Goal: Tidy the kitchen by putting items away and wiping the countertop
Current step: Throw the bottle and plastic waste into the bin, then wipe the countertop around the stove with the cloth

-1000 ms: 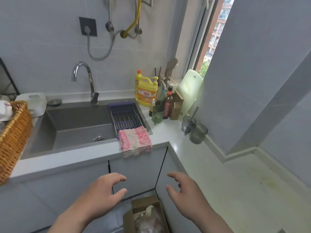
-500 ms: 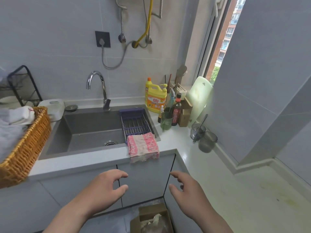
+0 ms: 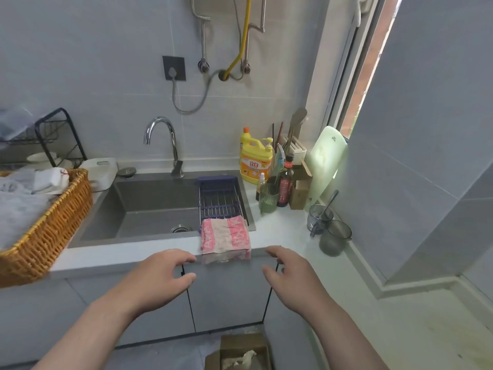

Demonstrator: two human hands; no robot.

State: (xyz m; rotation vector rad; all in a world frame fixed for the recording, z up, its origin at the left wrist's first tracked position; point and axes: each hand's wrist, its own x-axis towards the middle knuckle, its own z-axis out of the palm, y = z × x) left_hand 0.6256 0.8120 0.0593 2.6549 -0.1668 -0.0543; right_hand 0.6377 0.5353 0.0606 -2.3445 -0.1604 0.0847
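White countertop [image 3: 288, 225] seen wrapping round corner. Grey sink [image 3: 149, 209] set into it. Wicker basket [image 3: 53, 231] placed at left end. Left hand [image 3: 157, 279] and right hand [image 3: 290, 279] held before cabinet doors, fingers loosely curled, nothing gripped. Pink cloth [image 3: 225, 235] draped over counter edge by sink. Yellow detergent bottle [image 3: 254, 161] stood at back wall.

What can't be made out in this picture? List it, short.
All in the head view.
Wicker basket: cut off by the left edge.
Cardboard box on the floor: cut by the bottom edge, contents unclear.
Dark bottle: label too small to read.
Black dish rack: blurred, cut by the left edge.
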